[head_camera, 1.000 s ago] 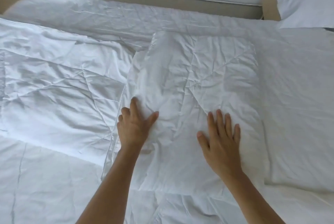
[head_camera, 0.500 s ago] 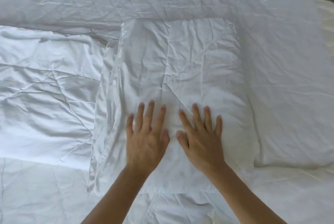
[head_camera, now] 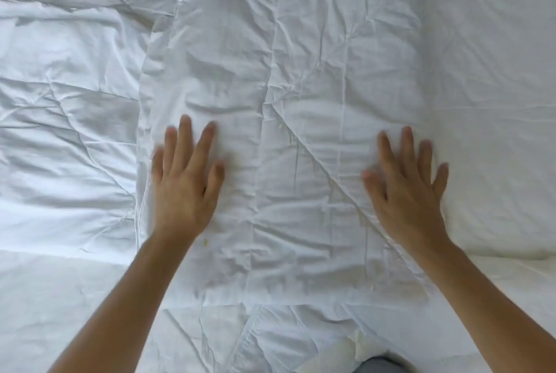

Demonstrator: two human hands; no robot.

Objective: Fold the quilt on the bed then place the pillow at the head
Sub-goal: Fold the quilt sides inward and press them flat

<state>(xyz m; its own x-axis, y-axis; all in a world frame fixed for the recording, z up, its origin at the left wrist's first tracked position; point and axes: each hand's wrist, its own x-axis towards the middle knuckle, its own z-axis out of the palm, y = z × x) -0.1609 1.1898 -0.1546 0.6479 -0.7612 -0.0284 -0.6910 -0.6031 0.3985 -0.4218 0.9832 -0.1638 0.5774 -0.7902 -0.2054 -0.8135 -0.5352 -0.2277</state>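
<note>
A white quilted quilt lies folded into a tall rectangle in the middle of the bed. My left hand lies flat on its left part, fingers spread and straight. My right hand presses flat near its right edge, fingers spread too. Both hands are blurred by motion. A white puffy mass, pillow or bedding, lies to the left of the folded quilt.
White bedding covers the whole bed around the folded quilt. At the bottom edge a grey piece of clothing and a pale sleeve or cuff show.
My hands were side by side on the middle of the quilt; they have slid apart, left hand to the left, right hand to the right. The view has moved closer and lower.
</note>
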